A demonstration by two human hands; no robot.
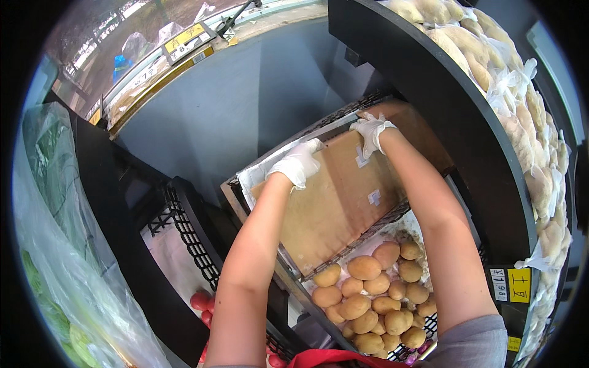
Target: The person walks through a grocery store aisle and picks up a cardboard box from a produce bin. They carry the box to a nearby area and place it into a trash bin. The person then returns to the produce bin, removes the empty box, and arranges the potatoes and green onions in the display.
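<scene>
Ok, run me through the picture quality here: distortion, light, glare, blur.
Head view: strong fisheye, with the shelf edge bowing and black corners around the round image; soft, even light, brightest on the white gloves of the left hand and right hand; faint sheen on the plastic bag; cardboard box and potatoes sharp, the rim slightly soft.

The single head camera looks steeply down from close above at the cardboard box [343,196] and potatoes [374,294]. Both forearms enter from the near edge.
</scene>
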